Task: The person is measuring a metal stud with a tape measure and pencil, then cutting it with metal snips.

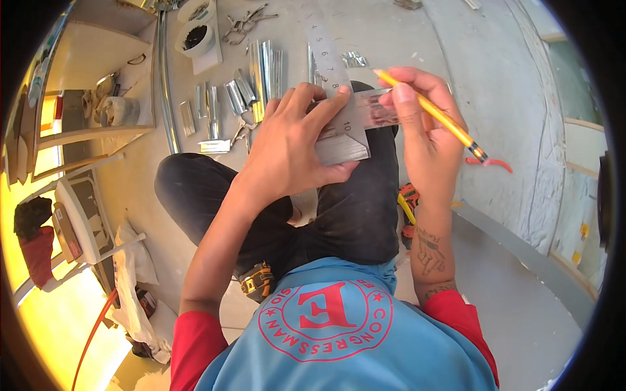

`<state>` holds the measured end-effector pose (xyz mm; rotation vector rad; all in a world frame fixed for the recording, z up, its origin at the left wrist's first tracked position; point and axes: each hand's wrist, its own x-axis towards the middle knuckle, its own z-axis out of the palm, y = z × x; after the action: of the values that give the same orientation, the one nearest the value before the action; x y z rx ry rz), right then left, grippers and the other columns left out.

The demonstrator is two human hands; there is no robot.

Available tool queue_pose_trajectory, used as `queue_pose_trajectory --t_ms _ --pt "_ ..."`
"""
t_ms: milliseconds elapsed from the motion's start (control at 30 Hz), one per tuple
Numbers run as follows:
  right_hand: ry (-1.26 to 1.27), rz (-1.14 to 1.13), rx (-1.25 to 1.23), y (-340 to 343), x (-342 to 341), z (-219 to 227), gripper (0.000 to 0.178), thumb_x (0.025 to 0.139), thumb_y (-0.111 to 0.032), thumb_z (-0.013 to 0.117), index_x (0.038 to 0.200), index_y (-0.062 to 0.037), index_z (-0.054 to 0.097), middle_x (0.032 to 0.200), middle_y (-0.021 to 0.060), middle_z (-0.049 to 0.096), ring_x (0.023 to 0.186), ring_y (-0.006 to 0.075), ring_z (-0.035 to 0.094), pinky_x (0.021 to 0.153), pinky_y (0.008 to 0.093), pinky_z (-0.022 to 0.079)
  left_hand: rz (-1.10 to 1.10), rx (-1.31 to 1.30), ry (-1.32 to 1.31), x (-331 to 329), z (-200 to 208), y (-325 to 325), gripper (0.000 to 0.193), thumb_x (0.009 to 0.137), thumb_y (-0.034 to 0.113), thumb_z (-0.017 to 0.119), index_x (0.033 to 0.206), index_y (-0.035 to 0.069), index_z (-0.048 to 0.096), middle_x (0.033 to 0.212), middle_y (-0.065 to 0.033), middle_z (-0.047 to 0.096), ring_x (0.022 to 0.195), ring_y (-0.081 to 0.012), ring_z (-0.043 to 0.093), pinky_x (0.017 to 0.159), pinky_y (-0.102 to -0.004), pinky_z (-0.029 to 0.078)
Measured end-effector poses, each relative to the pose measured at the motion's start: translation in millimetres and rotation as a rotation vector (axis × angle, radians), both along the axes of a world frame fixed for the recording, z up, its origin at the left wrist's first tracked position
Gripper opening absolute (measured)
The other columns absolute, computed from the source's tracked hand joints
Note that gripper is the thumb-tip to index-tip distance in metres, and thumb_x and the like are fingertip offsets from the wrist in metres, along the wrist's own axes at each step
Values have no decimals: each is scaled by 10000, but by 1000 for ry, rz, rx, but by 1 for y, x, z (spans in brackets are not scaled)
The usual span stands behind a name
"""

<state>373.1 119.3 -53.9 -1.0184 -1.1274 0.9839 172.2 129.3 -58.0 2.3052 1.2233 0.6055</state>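
Left hand (287, 146): grip holding steel ruler (352, 129), one o'clock from centre; right hand (430, 140): grip closed round yellow pencil (445, 119), two o'clock; shiny metal strip (375, 109) between hands.

I've got the left hand (280, 150) on the ruler (331, 68), right hand (430, 117) just right of it! Ahead and left, strips (264, 75) lie on the floor (391, 36), tubs (207, 51) beyond them, shelf (94, 135) left of those.

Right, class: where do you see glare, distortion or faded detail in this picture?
In the head view, yellow glare at lower left and bright reflections on the metal pieces; in the head view, the wooden shelf bows near the black rim; same view, the far end of the ruler fades against the pale floor.
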Motion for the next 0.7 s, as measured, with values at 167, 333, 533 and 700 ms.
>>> queue_pose_trajectory --t_ms 167,333,533,700 --pt "-176 -1 -81 -2 1 -14 193 1025 -69 650 1167 57 686 1064 107 750 951 105 690 835 250 555 6 19 -5 0 -2 1 933 607 262 922 1462 92 589 1217 -121 599 1019 -287 648 965 -418 466" --pt "-151 -13 -45 -6 -1 -19 202 1028 -65 642 1179 67 674 1074 115 745 955 108 685 820 244 553 -11 84 5 0 -5 3 927 603 265 926 1448 84 589 1221 -121 602 1057 -303 631 974 -433 459" --pt "-92 -1 -37 -25 -1 -14 201 1039 -52 615 1194 71 644 1043 119 735 860 71 637 735 208 512 -60 6 -1 -9 -4 -6 940 564 247 915 1432 99 587 1187 -107 598 1093 -301 601 994 -433 436" --pt "-111 -28 -16 -32 -3 -27 186 1034 -51 608 1184 54 640 1001 121 739 783 61 630 688 195 504 -41 87 39 -9 -8 -14 963 544 254 922 1434 108 584 1185 -99 594 1110 -301 587 1011 -447 416"
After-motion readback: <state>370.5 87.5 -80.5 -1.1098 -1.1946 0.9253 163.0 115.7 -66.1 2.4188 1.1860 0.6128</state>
